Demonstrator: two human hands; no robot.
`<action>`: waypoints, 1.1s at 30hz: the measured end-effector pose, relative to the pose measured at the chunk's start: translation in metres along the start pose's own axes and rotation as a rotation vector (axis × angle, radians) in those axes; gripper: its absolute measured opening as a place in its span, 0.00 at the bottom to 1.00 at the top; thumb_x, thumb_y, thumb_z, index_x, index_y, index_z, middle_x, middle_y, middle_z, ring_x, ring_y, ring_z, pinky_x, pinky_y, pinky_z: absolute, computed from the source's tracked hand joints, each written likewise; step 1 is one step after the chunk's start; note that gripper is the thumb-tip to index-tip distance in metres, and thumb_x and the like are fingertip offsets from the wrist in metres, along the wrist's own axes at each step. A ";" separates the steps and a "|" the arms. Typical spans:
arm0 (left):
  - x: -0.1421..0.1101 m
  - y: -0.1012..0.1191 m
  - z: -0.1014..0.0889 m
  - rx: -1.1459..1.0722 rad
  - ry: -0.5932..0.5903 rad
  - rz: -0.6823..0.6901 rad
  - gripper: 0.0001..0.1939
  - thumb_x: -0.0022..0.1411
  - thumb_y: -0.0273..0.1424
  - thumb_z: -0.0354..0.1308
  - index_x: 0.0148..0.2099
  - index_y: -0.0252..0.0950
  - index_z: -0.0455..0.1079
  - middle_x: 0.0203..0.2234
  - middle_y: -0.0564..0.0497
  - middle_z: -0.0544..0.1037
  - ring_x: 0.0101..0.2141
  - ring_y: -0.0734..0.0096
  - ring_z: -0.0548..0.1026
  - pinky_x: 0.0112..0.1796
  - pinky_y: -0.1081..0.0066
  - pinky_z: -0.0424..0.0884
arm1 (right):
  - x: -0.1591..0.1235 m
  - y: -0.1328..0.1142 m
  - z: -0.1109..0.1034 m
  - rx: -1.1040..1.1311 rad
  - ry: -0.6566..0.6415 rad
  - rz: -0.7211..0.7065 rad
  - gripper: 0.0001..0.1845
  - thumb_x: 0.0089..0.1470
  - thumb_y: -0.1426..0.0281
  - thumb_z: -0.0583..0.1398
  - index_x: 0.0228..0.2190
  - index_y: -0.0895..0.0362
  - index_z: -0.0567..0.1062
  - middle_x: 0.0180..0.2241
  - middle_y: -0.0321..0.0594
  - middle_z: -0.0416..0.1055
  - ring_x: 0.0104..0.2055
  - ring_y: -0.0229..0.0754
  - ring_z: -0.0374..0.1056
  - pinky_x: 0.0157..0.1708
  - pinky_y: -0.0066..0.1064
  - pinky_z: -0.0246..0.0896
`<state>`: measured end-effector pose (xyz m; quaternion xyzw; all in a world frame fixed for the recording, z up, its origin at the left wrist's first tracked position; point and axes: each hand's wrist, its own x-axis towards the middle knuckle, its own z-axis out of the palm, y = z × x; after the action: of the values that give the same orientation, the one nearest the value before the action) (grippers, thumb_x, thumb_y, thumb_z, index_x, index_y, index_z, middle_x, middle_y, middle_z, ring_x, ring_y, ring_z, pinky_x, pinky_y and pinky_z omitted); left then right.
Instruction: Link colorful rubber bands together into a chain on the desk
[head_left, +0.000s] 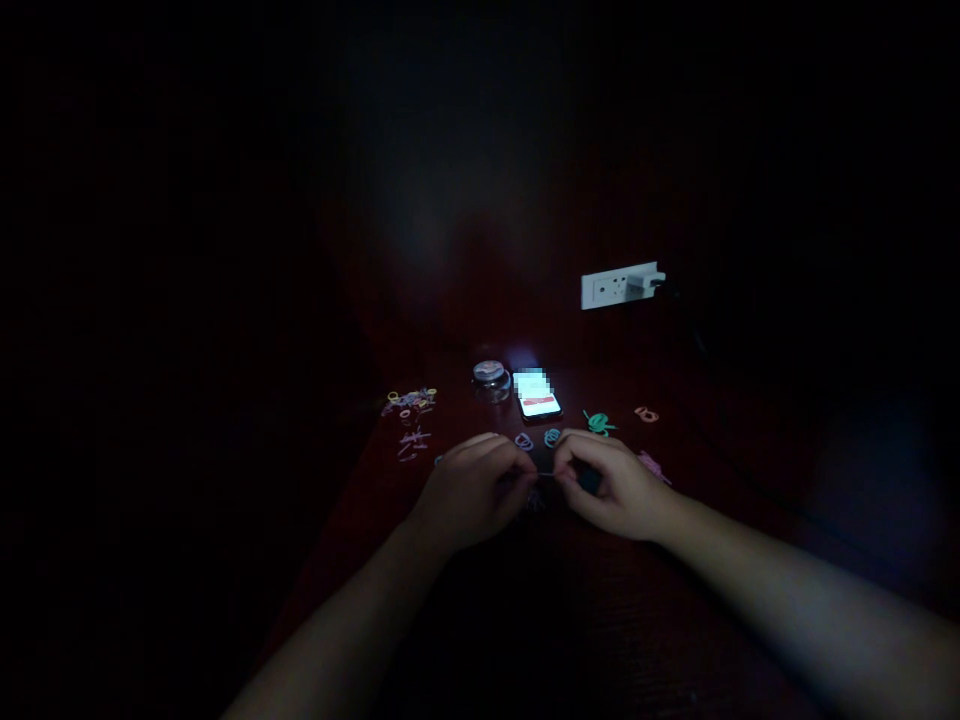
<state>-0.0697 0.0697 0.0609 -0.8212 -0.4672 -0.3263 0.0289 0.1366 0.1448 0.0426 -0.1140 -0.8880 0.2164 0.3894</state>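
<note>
My left hand [472, 492] and my right hand [615, 488] meet over the table with fingertips pinched. A thin pale strand, apparently an elastic hair tie [546, 474], stretches across the small gap between them. Just beyond the fingers lie purple hair ties [523, 441] and blue hair ties [553, 438]. Green ones [599, 422] are past my right hand, with a pink bunch [654, 467] beside its wrist. Beneath the hands is a dim little heap [535, 502], too dark to make out.
A lit phone [541, 396] lies behind the hands, beside a clear lidded jar [491, 382]. Mixed hair ties [411, 402] and a purple group [414, 440] sit at the left edge, orange ones [646, 414] at right. A wall socket [619, 286] holds a plug.
</note>
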 end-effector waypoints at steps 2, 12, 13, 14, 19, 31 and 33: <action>0.000 0.000 0.000 0.003 0.000 -0.002 0.02 0.63 0.30 0.56 0.36 0.39 0.69 0.29 0.54 0.74 0.33 0.71 0.71 0.42 0.65 0.69 | 0.000 0.000 0.000 -0.004 -0.006 0.005 0.06 0.50 0.79 0.58 0.29 0.56 0.67 0.27 0.34 0.63 0.29 0.36 0.61 0.29 0.28 0.57; 0.000 0.000 -0.003 0.019 0.006 0.018 0.03 0.63 0.30 0.55 0.36 0.38 0.69 0.29 0.53 0.74 0.32 0.70 0.71 0.37 0.67 0.68 | 0.000 -0.003 -0.001 -0.021 0.005 0.017 0.04 0.50 0.77 0.58 0.30 0.57 0.68 0.26 0.34 0.64 0.28 0.36 0.61 0.28 0.29 0.57; 0.000 0.000 -0.003 0.017 0.008 0.019 0.03 0.63 0.30 0.55 0.36 0.38 0.69 0.29 0.53 0.74 0.32 0.70 0.71 0.37 0.67 0.68 | 0.000 -0.003 -0.001 -0.018 0.003 0.023 0.04 0.51 0.76 0.58 0.31 0.57 0.69 0.26 0.34 0.64 0.28 0.36 0.61 0.28 0.28 0.57; 0.000 0.000 -0.003 0.017 0.009 0.018 0.03 0.63 0.30 0.55 0.36 0.38 0.69 0.29 0.53 0.74 0.32 0.70 0.71 0.37 0.67 0.68 | 0.000 -0.004 -0.001 -0.014 0.002 0.029 0.04 0.51 0.76 0.58 0.31 0.57 0.69 0.26 0.34 0.65 0.28 0.36 0.61 0.27 0.28 0.57; 0.000 0.000 -0.003 0.017 -0.005 0.020 0.03 0.63 0.30 0.55 0.36 0.38 0.69 0.30 0.52 0.75 0.33 0.70 0.72 0.38 0.66 0.68 | 0.001 -0.001 0.000 -0.022 -0.005 0.025 0.04 0.52 0.77 0.58 0.31 0.57 0.69 0.26 0.34 0.65 0.28 0.35 0.61 0.28 0.28 0.57; 0.001 0.001 -0.005 0.012 -0.006 0.039 0.04 0.64 0.30 0.54 0.37 0.38 0.69 0.30 0.53 0.75 0.33 0.70 0.71 0.39 0.66 0.69 | 0.001 -0.001 0.000 -0.009 -0.006 0.006 0.04 0.52 0.77 0.58 0.30 0.57 0.70 0.26 0.34 0.65 0.28 0.36 0.61 0.29 0.28 0.57; 0.001 0.001 -0.005 0.013 -0.005 0.040 0.04 0.64 0.31 0.55 0.37 0.38 0.70 0.29 0.53 0.75 0.33 0.70 0.71 0.39 0.66 0.69 | 0.000 -0.001 0.000 -0.007 -0.003 0.004 0.04 0.52 0.77 0.58 0.31 0.57 0.70 0.26 0.34 0.65 0.28 0.35 0.61 0.29 0.28 0.57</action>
<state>-0.0709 0.0683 0.0654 -0.8310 -0.4531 -0.3203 0.0395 0.1367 0.1445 0.0434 -0.1168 -0.8892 0.2140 0.3871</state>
